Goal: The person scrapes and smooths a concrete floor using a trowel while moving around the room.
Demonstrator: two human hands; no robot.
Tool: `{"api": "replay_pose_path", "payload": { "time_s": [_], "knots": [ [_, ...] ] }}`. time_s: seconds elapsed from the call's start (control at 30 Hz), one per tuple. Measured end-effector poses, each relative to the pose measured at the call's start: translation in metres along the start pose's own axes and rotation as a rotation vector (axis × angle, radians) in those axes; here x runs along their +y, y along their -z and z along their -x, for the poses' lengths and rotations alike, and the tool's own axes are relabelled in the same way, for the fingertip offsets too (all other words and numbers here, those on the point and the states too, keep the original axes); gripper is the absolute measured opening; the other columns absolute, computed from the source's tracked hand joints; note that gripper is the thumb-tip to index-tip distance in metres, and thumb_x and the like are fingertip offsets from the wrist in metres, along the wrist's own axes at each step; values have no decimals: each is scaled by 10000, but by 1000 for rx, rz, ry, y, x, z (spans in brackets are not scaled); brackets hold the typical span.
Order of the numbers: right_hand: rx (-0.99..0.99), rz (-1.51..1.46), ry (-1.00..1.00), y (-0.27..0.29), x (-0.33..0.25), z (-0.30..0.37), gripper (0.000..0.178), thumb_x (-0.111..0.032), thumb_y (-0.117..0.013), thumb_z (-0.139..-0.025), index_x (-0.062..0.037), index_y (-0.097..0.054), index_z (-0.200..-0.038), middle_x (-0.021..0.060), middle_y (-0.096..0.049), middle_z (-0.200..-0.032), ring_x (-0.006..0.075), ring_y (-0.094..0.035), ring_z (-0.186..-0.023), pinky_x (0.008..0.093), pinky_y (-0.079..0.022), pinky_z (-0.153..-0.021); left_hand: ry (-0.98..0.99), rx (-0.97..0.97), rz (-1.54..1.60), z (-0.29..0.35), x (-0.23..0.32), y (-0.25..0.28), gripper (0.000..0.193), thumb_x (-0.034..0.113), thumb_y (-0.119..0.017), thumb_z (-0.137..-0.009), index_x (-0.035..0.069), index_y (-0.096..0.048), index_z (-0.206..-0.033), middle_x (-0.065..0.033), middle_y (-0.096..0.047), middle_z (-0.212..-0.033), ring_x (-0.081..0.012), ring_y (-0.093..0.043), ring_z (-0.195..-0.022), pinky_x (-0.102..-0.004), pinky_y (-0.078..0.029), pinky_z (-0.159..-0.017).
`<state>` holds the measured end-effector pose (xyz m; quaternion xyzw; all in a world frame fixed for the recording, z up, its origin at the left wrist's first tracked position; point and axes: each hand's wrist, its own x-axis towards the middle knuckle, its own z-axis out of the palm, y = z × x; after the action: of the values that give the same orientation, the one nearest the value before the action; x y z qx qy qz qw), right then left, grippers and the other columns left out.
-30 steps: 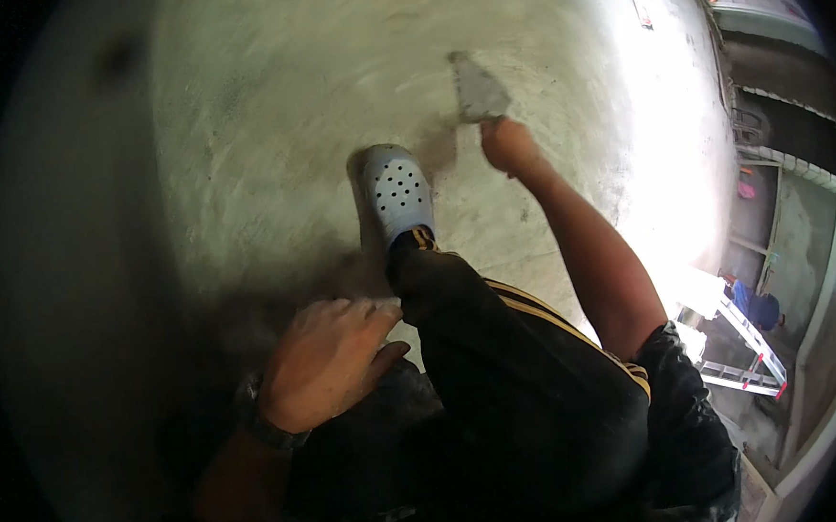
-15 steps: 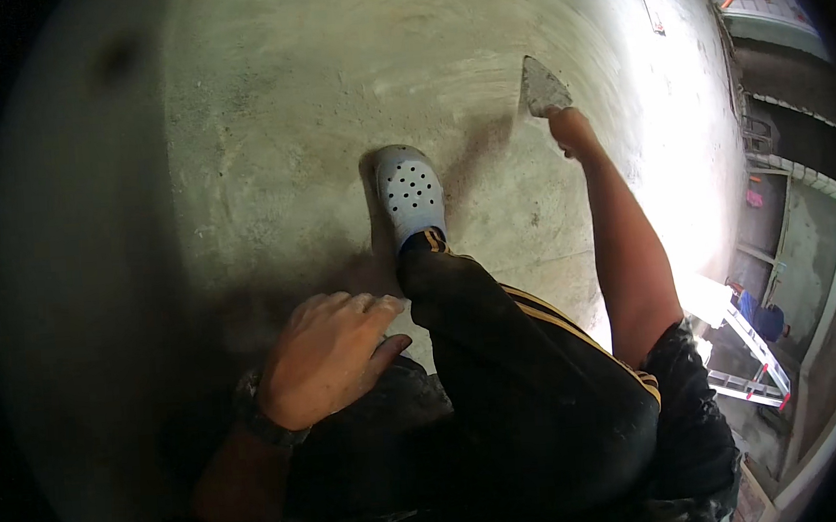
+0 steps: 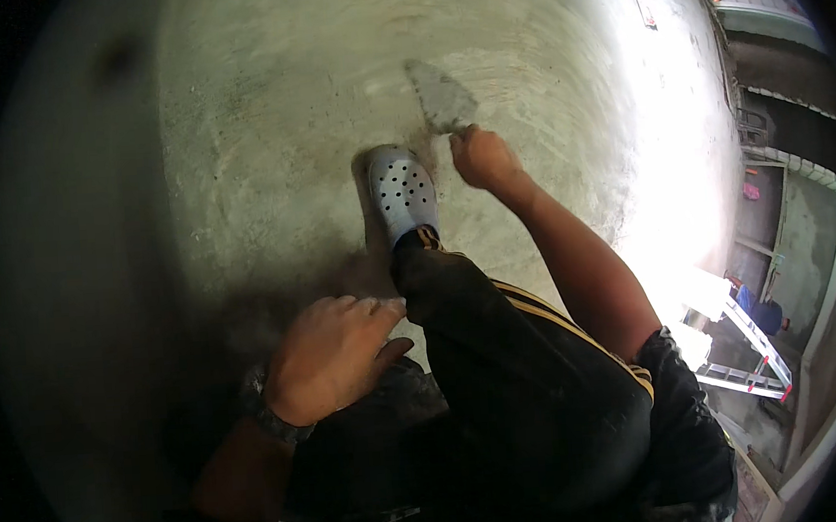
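Note:
My right hand (image 3: 486, 157) is wrapped round the handle of a pointed trowel (image 3: 443, 99). The grey, smeared blade lies low over the rough cement floor (image 3: 267, 136), just beyond and right of the toe of my pale clog (image 3: 403, 187); whether it touches the floor I cannot tell. Holding nothing, my left hand (image 3: 333, 355) rests by my bent knee with its thumb apart from the fingers. A dark watch or band (image 3: 272, 411) circles that wrist. Curved pale streaks mark the floor around the blade.
Bright light washes over the floor on the right. Farther right stand an aluminium ladder (image 3: 756, 344) and a person in dark blue (image 3: 768, 318). A small pale plate-like piece (image 3: 647, 8) lies at the upper right. Deep shadow covers the left side.
My right hand has swept the trowel leftward across the floor, from well right of the clog to near its toe. My left hand has barely moved.

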<state>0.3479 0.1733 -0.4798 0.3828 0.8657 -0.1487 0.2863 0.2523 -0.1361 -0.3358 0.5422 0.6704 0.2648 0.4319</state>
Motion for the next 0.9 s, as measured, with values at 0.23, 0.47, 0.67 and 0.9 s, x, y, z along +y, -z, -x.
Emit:
{"api": "replay_pose_path", "payload": {
  "time_s": [0.23, 0.47, 0.67, 0.9],
  "knots": [
    [203, -107, 233, -24, 67, -34, 526, -469, -498, -997, 23, -651, -1102, 334, -678, -1014, 474, -683, -923, 546, -548, -808, 7, 3, -27, -2, 0, 2, 319, 244, -694, -909, 35, -627, -1141, -162, -689, -996, -359, -667, -957, -470, -518, -855],
    [-20, -272, -312, 45, 110, -44, 454, -309, -411, -1030, 79, -623, -1132, 255, -706, -922, 346, -724, -664, 428, -610, -549, 59, -24, -3, 2, 5, 13, 348, 267, -687, -921, 34, -625, -1172, -172, -692, -1030, -355, -668, -981, -465, -511, -887],
    [53, -106, -13, 1, 17, -4, 396, -268, -411, -1033, 71, -595, -1123, 306, -665, -1032, 440, -698, -881, 497, -578, -788, 36, -20, 4, 3, 3, 7, 352, 272, -687, -917, 40, -627, -1175, -165, -690, -1027, -355, -665, -989, -466, -509, -890],
    [49, -109, 177, -7, 1, 17, 478, -422, -510, -1000, 36, -635, -1052, 292, -680, -1025, 489, -629, -1018, 547, -493, -900, 79, 3, -17, 7, 4, 8, 320, 257, -686, -920, 38, -633, -1147, -167, -689, -1028, -359, -663, -992, -470, -507, -889]
  ]
}}
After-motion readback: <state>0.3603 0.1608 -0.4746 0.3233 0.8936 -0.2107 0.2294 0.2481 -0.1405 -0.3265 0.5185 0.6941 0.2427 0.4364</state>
